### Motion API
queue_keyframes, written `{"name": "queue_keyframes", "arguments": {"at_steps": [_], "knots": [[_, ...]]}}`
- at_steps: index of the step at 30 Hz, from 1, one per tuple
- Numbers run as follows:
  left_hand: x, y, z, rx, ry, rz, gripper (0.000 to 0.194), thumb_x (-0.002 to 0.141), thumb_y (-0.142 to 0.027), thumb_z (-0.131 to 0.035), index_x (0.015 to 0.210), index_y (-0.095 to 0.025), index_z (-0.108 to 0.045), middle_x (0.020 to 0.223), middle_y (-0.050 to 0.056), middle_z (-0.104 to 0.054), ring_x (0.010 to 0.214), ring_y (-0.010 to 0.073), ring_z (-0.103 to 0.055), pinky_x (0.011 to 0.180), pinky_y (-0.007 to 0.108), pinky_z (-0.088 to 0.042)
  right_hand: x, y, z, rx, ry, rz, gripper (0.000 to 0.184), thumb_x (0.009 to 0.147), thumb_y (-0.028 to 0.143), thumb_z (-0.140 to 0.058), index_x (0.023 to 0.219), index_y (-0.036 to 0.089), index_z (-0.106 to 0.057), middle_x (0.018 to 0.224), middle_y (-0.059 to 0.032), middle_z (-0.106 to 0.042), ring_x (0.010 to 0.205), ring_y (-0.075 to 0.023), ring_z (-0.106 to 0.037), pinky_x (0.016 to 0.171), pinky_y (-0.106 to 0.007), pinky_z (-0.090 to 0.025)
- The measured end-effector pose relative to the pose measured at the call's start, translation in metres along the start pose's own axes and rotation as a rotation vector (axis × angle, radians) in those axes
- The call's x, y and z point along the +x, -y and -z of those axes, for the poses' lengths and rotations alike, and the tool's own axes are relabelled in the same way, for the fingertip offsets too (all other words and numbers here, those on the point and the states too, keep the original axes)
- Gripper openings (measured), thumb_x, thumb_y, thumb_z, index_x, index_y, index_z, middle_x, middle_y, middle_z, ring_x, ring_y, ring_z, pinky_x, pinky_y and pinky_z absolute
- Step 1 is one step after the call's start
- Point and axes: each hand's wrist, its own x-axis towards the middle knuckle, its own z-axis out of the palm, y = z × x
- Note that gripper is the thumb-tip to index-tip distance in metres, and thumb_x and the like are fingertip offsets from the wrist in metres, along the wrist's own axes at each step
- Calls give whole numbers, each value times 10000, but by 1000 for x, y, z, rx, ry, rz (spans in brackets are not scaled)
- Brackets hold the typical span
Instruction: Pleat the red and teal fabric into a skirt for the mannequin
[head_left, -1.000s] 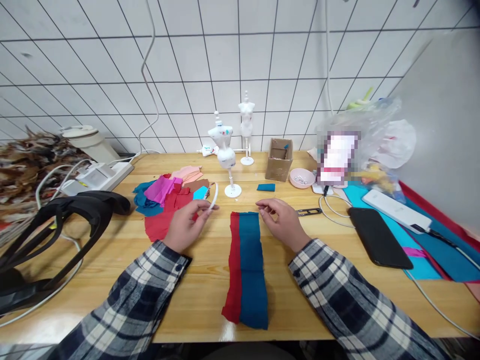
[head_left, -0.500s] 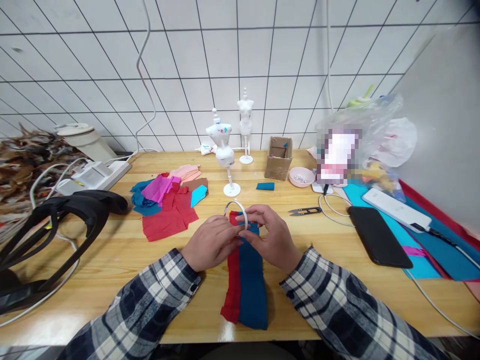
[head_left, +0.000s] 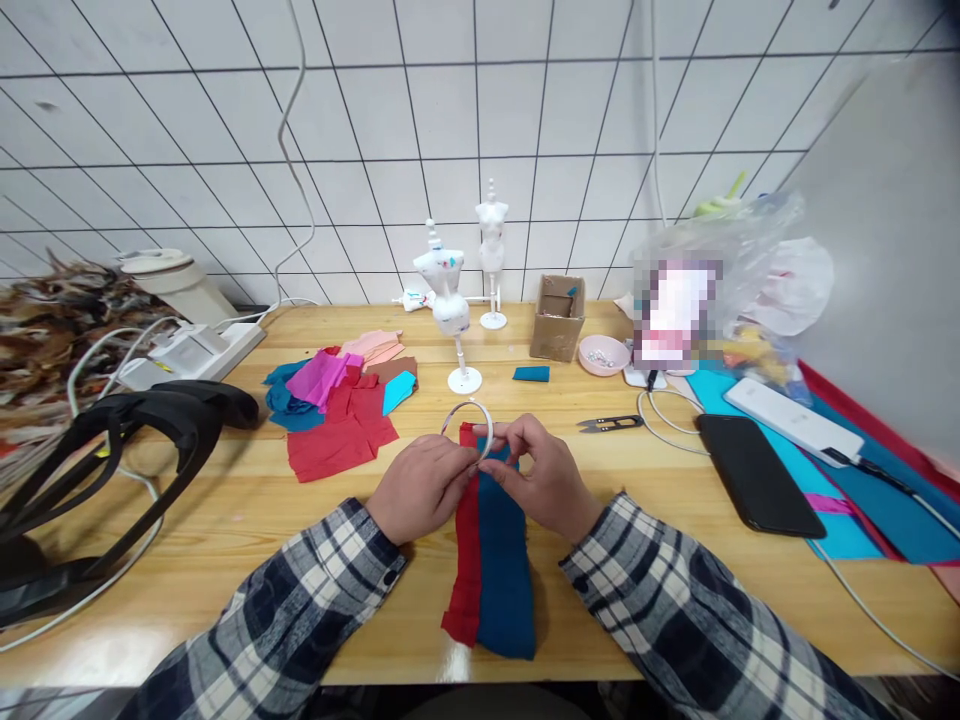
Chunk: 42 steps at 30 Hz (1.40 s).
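Note:
A thin white ring that looks like a narrow roll of tape (head_left: 490,432) stands upright between my hands. My left hand (head_left: 424,485) is closed on its lower left side, fingers folded. At its right edge, the thumb and fingers of my right hand (head_left: 544,475) pinch together; whether they hold a loose tape end is too small to tell. Beneath both hands lies a strip of blue cloth (head_left: 506,570) with a red cloth strip (head_left: 466,570) along its left side. The hands cover part of the upper end of both strips.
Cloth scraps (head_left: 341,435) and a black headset-like frame (head_left: 127,480) lie left. Behind stand white mini dress forms (head_left: 450,310), a cardboard box (head_left: 556,320) and a pink bowl (head_left: 604,368). Thread snips (head_left: 609,424), a black phone (head_left: 757,475) and cables are on the right.
The ring has tilted and shifted slightly left with my left hand. My right fingers have curled a little more at its edge. The cloth strips lie as before.

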Motion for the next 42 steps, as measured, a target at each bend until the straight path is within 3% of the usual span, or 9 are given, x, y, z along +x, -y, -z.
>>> {"name": "queue_keyframes", "arguments": {"at_steps": [4, 12, 15, 25, 29, 33, 35, 37, 42], "knots": [[1, -2, 2, -51, -17, 98, 233, 972, -274, -397, 975, -184, -612, 763, 46, -643, 714, 185, -556, 670, 323, -409, 2, -4, 1, -54, -65, -46, 359, 822, 302, -658, 1157, 250, -540, 1184, -68, -671, 810, -156, -672, 536, -238, -533], [1, -3, -2, -81, -36, 170, 233, 945, -283, -450, 909, -194, -662, 686, 28, -631, 652, 164, -566, 611, 285, -390, 5, -6, 1, -204, -24, 30, 6, 836, 229, -666, 834, 228, -660, 970, -33, -706, 794, -168, -648, 726, -304, -543], [-1, -5, -4, -49, -59, 207, 222, 905, -288, -489, 847, -202, -684, 615, 16, -623, 595, 155, -566, 579, 273, -384, 4, -4, 1, -291, 20, 79, 59, 874, 226, -621, 815, 229, -614, 950, -39, -677, 910, -192, -629, 779, -310, -517], [-1, -10, -3, -90, -67, 248, 202, 800, -244, -534, 671, -208, -685, 533, -1, -612, 536, 134, -565, 543, 243, -366, -4, 8, -4, -793, 289, 271, 146, 984, 249, -420, 941, 196, -549, 934, -74, -613, 778, -182, -562, 590, -280, -391], [3, -16, -4, -254, -117, 350, 202, 770, -224, -520, 620, -178, -647, 546, -2, -609, 525, 115, -536, 531, 221, -375, -4, 15, -5, -893, 290, 289, 165, 980, 213, -400, 946, 181, -559, 912, -73, -606, 732, -175, -551, 541, -285, -351], [2, 4, 2, -489, -290, 585, 230, 792, -279, -512, 623, -167, -621, 575, -1, -620, 559, 125, -562, 554, 219, -429, -6, 22, -5, -785, 195, 377, 224, 989, 205, -368, 890, 183, -567, 857, -58, -607, 715, -168, -542, 569, -282, -364], [-2, 26, 8, -464, -502, 714, 228, 815, -314, -511, 694, -170, -639, 639, 2, -644, 586, 133, -571, 579, 234, -448, -6, 23, -4, -628, 160, 377, 209, 984, 213, -396, 864, 189, -565, 859, -49, -618, 756, -160, -556, 622, -267, -394], [-9, 51, 14, -320, -561, 736, 264, 850, -384, -529, 846, -184, -700, 732, 15, -679, 637, 151, -588, 616, 260, -463, -5, 20, -3, -426, 127, 279, 161, 967, 233, -456, 855, 195, -565, 878, -40, -629, 806, -154, -574, 677, -255, -424], [-20, 83, 13, 139, -144, 598, 312, 857, -433, -548, 879, -207, -761, 888, 94, -700, 939, 284, -609, 905, 427, -443, 3, 2, 0, 68, 97, -254, 93, 899, 295, -530, 860, 212, -542, 629, 51, -524, 519, -107, -507, 500, -228, -419]]}}
